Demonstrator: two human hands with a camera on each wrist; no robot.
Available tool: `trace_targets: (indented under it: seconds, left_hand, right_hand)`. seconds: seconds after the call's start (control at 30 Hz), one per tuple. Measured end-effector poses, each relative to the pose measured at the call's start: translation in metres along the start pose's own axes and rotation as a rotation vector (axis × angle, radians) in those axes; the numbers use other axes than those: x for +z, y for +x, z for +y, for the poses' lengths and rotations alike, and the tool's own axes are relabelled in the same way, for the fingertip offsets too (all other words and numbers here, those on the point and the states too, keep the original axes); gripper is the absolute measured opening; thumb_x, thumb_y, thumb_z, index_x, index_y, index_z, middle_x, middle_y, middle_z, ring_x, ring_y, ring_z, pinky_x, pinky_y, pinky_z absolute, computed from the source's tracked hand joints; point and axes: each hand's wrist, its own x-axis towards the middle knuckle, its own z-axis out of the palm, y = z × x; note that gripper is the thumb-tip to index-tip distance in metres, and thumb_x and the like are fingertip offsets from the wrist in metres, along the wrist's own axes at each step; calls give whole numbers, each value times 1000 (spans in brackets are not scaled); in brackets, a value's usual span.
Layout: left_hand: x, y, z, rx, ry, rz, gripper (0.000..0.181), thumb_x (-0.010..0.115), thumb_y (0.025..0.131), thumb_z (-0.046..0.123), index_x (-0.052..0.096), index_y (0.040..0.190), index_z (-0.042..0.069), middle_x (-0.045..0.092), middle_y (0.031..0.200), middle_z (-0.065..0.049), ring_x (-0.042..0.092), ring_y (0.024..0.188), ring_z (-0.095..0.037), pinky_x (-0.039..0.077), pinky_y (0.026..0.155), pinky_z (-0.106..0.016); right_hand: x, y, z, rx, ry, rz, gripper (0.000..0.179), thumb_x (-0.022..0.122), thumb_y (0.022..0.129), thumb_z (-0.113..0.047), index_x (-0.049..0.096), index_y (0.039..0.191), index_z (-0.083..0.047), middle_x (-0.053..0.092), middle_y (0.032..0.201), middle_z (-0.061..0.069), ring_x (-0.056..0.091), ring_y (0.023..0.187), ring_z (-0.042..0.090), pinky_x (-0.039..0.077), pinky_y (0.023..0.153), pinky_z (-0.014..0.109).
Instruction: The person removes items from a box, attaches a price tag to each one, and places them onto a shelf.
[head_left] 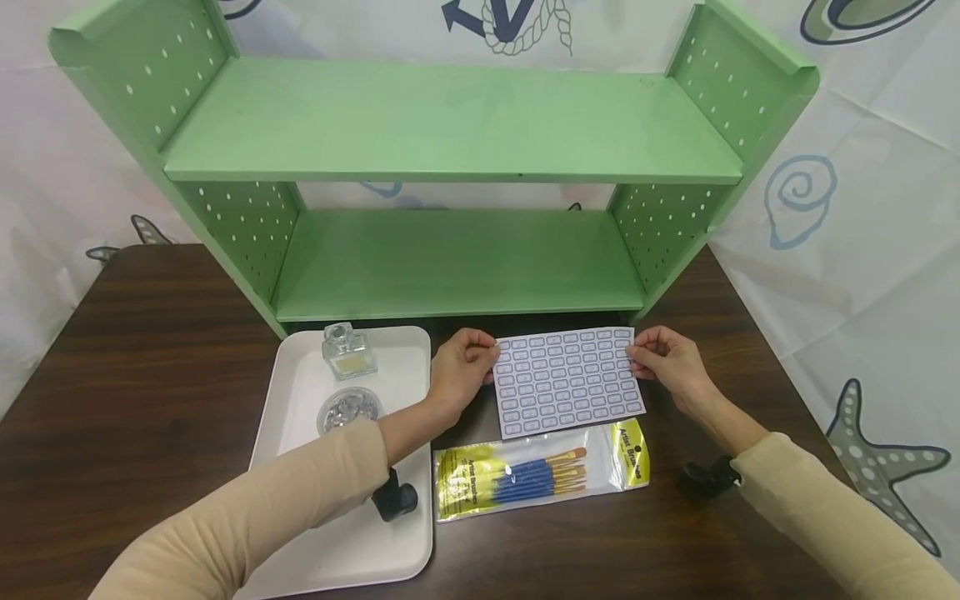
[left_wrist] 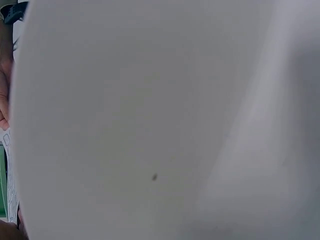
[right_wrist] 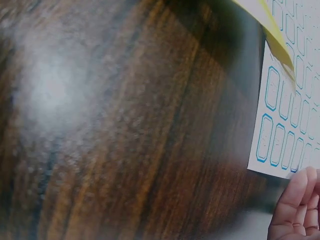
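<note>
A white sticker sheet (head_left: 566, 379) printed with rows of small blue-edged labels lies between my two hands in the head view. My left hand (head_left: 461, 371) pinches its upper left corner, and my right hand (head_left: 667, 358) pinches its upper right edge. In the right wrist view the fingertips of my right hand (right_wrist: 300, 205) meet the sheet's edge. Just below the sheet is a clear and yellow packet of artist brushes (head_left: 540, 471) with blue handles. The left wrist view is mostly filled by a pale, blurred surface.
A green two-tier shelf (head_left: 457, 262) stands behind the sheet. To the left, a white tray (head_left: 405, 542) holds a square glass bottle (head_left: 349, 354) and a round clear dish (head_left: 349, 408), partly behind my left sleeve. All of these are on a dark wooden table (head_left: 112, 400).
</note>
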Motion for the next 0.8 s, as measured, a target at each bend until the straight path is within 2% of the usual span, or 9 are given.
trace_targets:
  seconds: [0.37, 0.63, 0.8]
  left_hand:
    - [0, 1, -2, 9, -26, 2, 11, 60, 90, 6, 59, 101, 4, 69, 89, -13, 61, 71, -10, 54, 62, -22]
    - [0, 1, -2, 18, -37, -9, 14, 60, 91, 7, 59, 105, 4, 69, 91, -14, 62, 73, -12, 55, 63, -24]
    - [1, 0, -2, 21, -31, -13, 15, 59, 91, 7, 60, 106, 3, 70, 92, -13, 62, 73, -12, 55, 64, -24]
  right_hand:
    - [1, 4, -3, 6, -102, -10, 20, 59, 91, -3, 49, 103, 9, 56, 77, -2, 60, 66, 3, 54, 63, 19]
    - [0, 2, -4, 2, -58, -9, 25, 60, 90, -3, 49, 105, 14, 56, 76, -2, 60, 65, 4, 54, 62, 19]
    - [0, 1, -5, 8, -66, -9, 26, 59, 91, -2, 47, 107, 14, 56, 77, -2, 59, 66, 3, 54, 62, 19]
